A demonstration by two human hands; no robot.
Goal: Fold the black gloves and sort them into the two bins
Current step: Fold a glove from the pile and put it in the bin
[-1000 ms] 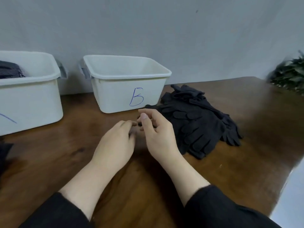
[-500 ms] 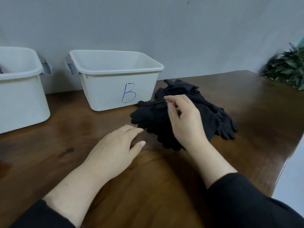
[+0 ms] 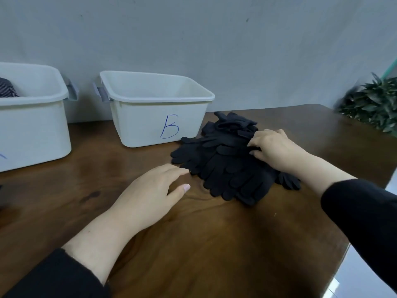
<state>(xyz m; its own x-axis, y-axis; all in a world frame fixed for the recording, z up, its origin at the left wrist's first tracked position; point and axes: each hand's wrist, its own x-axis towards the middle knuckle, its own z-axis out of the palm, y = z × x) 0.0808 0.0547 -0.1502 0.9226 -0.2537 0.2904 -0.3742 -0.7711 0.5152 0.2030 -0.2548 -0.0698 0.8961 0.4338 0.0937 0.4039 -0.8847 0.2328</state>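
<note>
A pile of black gloves (image 3: pixel 227 168) lies on the brown table just right of the white bin marked B (image 3: pixel 150 125), whose inside looks empty. A second white bin (image 3: pixel 32 134) stands at the far left with a dark folded item (image 3: pixel 7 89) inside. My right hand (image 3: pixel 272 149) sits on top of the pile, its fingers and thumb curled into the fabric and pinching a glove. My left hand (image 3: pixel 150 194) rests flat on the table with straight fingers, its fingertips just short of the pile's left edge.
A green plant (image 3: pixel 373 104) stands at the table's far right corner. The table's right edge (image 3: pixel 343 254) runs diagonally close to my right forearm, with a pale floor beyond. A grey wall backs the bins.
My right hand has moved from in front of me out to the right and onto the top of the glove pile. My left hand has flattened on the table and stayed there.
</note>
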